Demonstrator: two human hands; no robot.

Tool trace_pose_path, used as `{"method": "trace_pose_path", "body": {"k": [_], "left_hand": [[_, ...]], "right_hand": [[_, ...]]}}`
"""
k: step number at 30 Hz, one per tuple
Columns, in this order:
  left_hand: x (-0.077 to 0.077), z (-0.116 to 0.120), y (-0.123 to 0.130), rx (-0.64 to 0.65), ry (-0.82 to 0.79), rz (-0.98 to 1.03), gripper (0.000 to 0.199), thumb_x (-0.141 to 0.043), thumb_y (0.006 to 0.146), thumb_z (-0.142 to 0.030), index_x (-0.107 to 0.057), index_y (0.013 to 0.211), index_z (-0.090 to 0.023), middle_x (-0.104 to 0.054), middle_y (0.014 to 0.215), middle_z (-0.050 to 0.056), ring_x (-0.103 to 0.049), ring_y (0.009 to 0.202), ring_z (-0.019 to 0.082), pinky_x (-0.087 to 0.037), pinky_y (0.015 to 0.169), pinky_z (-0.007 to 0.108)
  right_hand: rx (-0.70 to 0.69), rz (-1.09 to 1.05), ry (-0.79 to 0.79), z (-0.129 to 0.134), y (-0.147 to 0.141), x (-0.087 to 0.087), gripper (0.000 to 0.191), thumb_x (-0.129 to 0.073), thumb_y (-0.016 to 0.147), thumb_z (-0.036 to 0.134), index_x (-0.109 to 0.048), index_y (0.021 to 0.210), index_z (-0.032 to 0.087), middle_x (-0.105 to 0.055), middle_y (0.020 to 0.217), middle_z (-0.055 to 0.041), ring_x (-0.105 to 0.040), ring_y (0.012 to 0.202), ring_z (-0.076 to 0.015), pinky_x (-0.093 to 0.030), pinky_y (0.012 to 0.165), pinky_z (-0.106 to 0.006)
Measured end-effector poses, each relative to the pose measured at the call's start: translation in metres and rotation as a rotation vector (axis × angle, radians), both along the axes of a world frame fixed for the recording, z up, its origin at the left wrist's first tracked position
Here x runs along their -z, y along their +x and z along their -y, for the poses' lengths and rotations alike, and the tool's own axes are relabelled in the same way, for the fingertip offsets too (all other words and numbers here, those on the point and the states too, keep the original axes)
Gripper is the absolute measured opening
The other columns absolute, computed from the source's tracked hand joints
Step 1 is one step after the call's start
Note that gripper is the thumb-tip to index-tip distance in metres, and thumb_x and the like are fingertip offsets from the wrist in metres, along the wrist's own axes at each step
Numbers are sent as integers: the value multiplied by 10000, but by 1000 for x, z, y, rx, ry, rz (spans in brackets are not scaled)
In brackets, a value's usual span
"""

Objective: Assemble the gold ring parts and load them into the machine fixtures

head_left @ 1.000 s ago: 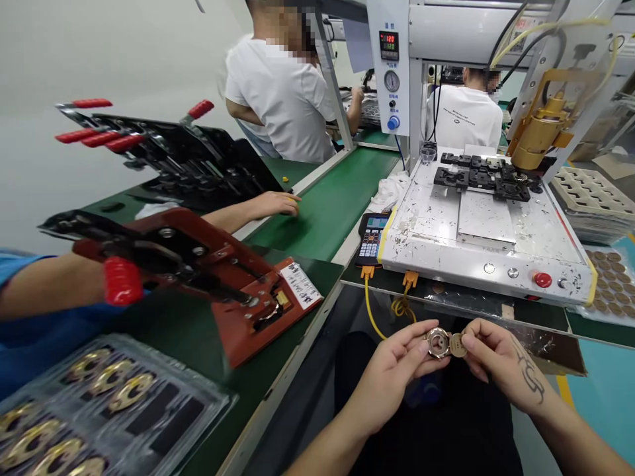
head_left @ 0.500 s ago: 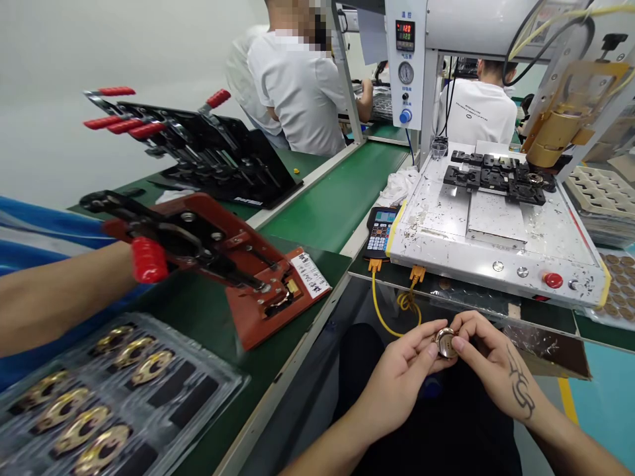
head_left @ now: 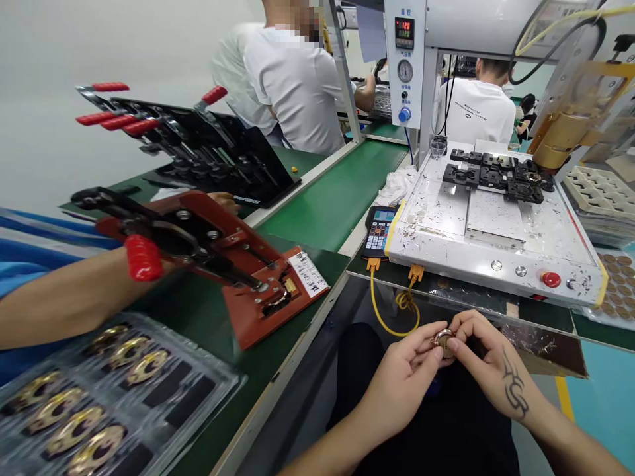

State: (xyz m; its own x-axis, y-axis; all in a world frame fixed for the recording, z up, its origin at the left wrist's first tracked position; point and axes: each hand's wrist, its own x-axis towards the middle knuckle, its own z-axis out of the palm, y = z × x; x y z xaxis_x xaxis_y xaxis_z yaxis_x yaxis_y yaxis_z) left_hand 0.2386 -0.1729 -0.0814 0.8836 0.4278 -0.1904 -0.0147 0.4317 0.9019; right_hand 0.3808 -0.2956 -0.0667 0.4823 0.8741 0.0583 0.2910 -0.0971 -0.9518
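A small round metal case [head_left: 445, 343] with a shiny rose-gold rim, much like a watch case, is held over my lap in front of the bench edge. My left hand [head_left: 403, 378] pinches its left side between thumb and fingers. On the other side, my right hand [head_left: 489, 362] is closed on it, the thumb resting on its face near the rim. The fingertips of both hands hide part of the rim. Fine detail inside the case is too small to make out.
A white press machine [head_left: 431, 248] with black fixtures [head_left: 496, 173] stands ahead. To the left are a red-brown clamp fixture [head_left: 248, 317], a plastic tray [head_left: 198, 413] of gold parts and a black clamp rack [head_left: 258, 155]. A co-worker's arm [head_left: 74, 297] reaches in behind the clamp.
Both hands keep hold of the round case, whose face has tilted slightly, with my right thumb shifted a little left. The co-worker's arm at left has reached further, fingers now showing behind the clamp.
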Motion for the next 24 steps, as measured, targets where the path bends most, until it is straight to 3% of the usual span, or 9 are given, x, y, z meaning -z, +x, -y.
{"method": "trace_pose_path", "body": {"k": [6,9,12,15,17,20,24], "left_hand": [[5,3,-2,-56,192,-42,395,-691,995,-344,-705,1351,-175,-783,1265,136,-766,1131,286,-603,1035,391],[-1,-6,-4,9,316,-60,455,-648,1016,-331,-639,1450,-196,-776,1287,132,-755,1151,284,-577,1054,392],[-11,-20,-6,58,470,-94,495,-610,1033,-312,-573,1520,-231,-771,1298,120,-721,1217,292,-538,1084,402],[-19,-29,-6,-13,421,-57,468,-629,1023,-319,-585,1483,-243,-745,1331,118,-732,1177,271,-553,1059,389],[-21,-30,-6,-73,326,-50,468,-707,979,-335,-605,1424,-234,-736,1311,118,-746,1097,247,-585,1001,370],[-22,-27,-8,-118,235,-69,359,-801,906,-379,-690,1189,-189,-754,1067,84,-736,926,215,-616,851,331],[-28,-24,-15,-146,252,-93,304,-782,908,-442,-706,975,-155,-687,840,37,-673,736,170,-574,669,279]], "right_hand": [[98,244,-2,2,1,14,169,-653,1021,298,-520,926,258,-591,1007,-42,-593,891,-214,-505,792,-343],[-31,288,-28,1,4,15,65,-605,1049,279,-600,1113,271,-619,1081,-64,-614,957,-232,-525,851,-363],[-170,297,34,-5,6,12,200,-524,1082,267,-666,1220,295,-654,1197,-94,-632,1096,-264,-519,974,-407],[-89,142,51,-15,6,9,115,-617,1050,348,-698,1075,271,-695,1000,-60,-650,899,-234,-542,838,-369],[-26,-63,28,-21,4,10,176,-686,1011,421,-683,989,247,-680,887,-30,-616,777,-194,-521,721,-321],[-5,-334,31,-31,-2,14,306,-746,956,516,-667,977,221,-655,837,-10,-569,686,-149,-477,603,-268],[-28,-396,58,-38,-9,16,338,-783,926,525,-670,974,210,-647,826,-3,-561,661,-129,-472,573,-246]]}}
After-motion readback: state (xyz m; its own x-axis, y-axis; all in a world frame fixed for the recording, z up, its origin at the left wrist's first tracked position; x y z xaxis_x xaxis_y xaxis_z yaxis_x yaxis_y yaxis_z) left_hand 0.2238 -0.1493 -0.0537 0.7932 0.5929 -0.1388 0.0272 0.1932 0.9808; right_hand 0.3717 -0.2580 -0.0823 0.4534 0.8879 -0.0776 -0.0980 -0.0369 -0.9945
